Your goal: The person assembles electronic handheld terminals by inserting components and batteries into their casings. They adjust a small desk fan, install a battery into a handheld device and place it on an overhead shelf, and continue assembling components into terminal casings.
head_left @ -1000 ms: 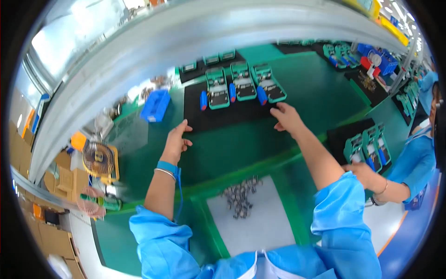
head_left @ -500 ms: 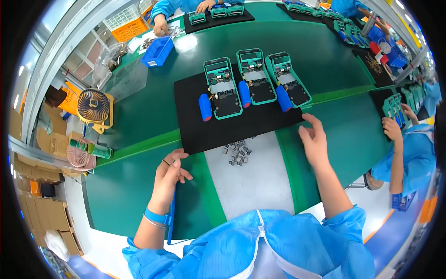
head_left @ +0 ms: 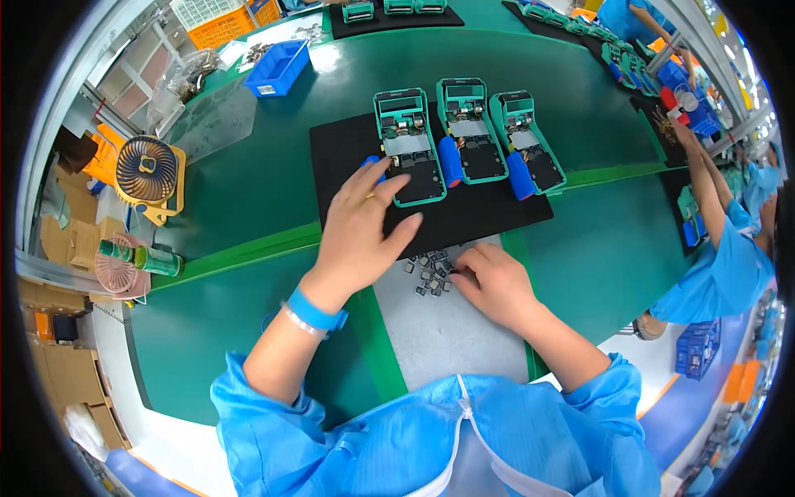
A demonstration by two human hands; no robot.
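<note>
My left hand (head_left: 360, 224) is over the near left of a black mat (head_left: 480, 219), its fingers spread. Its fingertips reach the leftmost of three green-framed devices (head_left: 421, 176) and partly cover the blue cylinder (head_left: 373, 166) beside it; whether they touch, I cannot tell. The middle device (head_left: 482, 159) and the right device (head_left: 545, 168) each have a blue cylinder (head_left: 450, 161) at the left side. My right hand (head_left: 501, 286) is curled at the right edge of a pile of small square grey parts (head_left: 429, 275). Its thumb and forefinger are drawn together, hiding anything between them.
A blue bin (head_left: 279, 68) stands at the back left. Along the left edge are a yellow fan (head_left: 147, 170), a pink fan (head_left: 116, 269) and a green bottle (head_left: 157, 261). A co-worker's arm (head_left: 712, 190) reaches in at the right. More devices (head_left: 633, 68) line the far right.
My left hand has moved up and right onto the leftmost device. My right hand has come down and left from the mat's corner to the pile of small parts.
</note>
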